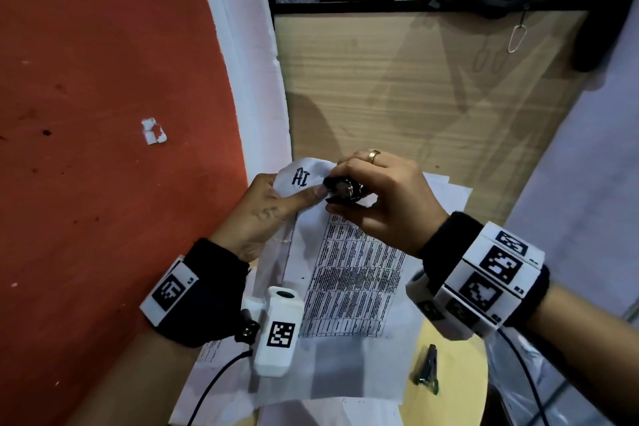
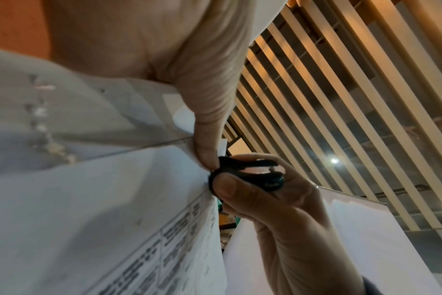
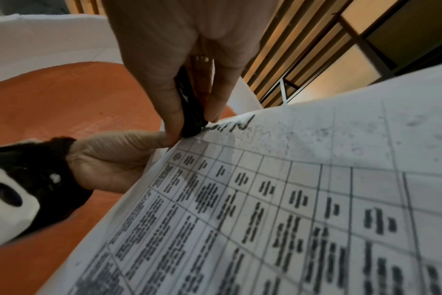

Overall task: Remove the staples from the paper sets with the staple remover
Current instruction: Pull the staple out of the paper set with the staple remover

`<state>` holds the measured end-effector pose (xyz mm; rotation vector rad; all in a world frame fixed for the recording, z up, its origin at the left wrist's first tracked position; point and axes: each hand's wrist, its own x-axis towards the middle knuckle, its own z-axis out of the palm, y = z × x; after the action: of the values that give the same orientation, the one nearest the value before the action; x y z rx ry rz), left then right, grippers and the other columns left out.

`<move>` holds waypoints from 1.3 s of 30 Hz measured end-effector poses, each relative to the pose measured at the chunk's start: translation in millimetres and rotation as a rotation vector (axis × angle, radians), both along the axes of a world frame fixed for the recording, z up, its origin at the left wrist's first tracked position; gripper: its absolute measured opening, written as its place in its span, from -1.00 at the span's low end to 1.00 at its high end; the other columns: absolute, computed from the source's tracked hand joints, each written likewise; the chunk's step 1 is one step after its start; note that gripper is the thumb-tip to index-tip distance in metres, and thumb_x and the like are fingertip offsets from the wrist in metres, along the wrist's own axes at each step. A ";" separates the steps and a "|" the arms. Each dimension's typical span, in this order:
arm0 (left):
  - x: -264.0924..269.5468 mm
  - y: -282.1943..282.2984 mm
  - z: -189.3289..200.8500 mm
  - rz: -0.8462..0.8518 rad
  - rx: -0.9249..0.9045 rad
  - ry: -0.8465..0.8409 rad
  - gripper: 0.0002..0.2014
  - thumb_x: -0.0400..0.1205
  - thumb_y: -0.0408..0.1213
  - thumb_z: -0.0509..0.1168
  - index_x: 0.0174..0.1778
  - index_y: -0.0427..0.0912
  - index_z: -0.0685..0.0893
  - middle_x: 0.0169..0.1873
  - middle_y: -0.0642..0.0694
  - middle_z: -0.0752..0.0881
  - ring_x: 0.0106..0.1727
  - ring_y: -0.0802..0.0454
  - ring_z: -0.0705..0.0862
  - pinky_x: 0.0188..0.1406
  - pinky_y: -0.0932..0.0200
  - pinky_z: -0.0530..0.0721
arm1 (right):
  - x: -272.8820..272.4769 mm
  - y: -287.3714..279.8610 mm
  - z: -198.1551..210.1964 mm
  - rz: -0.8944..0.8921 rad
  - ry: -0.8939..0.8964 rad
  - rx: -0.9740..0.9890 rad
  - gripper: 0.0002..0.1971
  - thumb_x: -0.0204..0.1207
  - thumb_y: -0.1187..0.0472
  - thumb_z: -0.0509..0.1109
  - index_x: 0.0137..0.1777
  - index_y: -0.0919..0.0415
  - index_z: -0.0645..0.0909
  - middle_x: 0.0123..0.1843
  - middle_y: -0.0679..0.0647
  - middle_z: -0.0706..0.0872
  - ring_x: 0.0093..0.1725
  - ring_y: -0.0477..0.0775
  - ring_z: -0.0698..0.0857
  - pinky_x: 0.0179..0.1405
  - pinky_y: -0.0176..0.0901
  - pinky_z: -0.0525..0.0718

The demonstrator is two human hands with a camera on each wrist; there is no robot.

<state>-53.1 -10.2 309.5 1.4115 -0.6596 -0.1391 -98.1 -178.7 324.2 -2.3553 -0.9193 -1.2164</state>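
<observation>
Left hand (image 1: 262, 214) pinches paper set (image 1: 349, 273) corner (thumb on top); right hand (image 1: 380, 197) squeezes staple remover (image 1: 342, 191).

Office, printed papers (image 1: 349, 290), wooden cabinet (image 1: 415, 86)

1. We see a white paper set (image 1: 349, 273) printed with a black-lined table of dark text and the black letters "AI".
2. We see a black staple remover (image 1: 342, 191).
3. We see an orange-red wall (image 1: 103, 79).
4. We see black wristbands (image 1: 446, 239) carrying white blocks with black-and-white square codes.
5. We see a gold ring (image 1: 373, 156).
</observation>
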 end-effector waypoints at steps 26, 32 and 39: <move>5.6 -18.3 -6.4 0.023 -0.028 0.098 -0.88 0.50 -0.45 0.38 -0.08 -0.26 0.74 -0.23 -0.06 0.83 -0.16 0.12 0.79 -0.15 0.27 0.71 | 14.4 -17.9 -0.9 0.003 0.096 -0.013 -0.72 0.35 0.13 0.53 -0.05 0.33 0.69 -0.18 0.16 0.72 -0.23 0.23 0.70 -0.29 0.07 0.68; 4.8 -19.7 -6.9 0.110 -0.046 0.174 -0.84 0.44 -0.36 0.47 -0.11 -0.33 0.78 -0.09 -0.35 0.79 -0.09 -0.15 0.75 0.13 -0.17 0.67 | 9.3 -21.0 -4.4 0.034 0.154 0.077 -0.60 0.34 0.07 0.55 0.06 0.35 0.69 -0.04 0.07 0.71 -0.06 -0.05 0.65 -0.12 -0.02 0.68; 2.3 -18.7 -9.1 0.168 -0.068 0.222 -0.66 0.29 -0.18 0.58 -0.15 -0.34 0.77 -0.05 -0.51 0.73 -0.08 -0.33 0.65 0.08 -0.26 0.56 | -0.3 -22.0 -4.6 0.016 0.262 0.491 -0.69 0.30 0.08 0.54 -0.02 0.12 0.56 -0.06 0.07 0.68 -0.12 -0.04 0.72 -0.23 -0.12 0.73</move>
<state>-50.8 -28.9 300.4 1.3565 -0.3572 -0.1369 -98.4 -200.7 319.7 -2.0382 -0.4838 -0.9615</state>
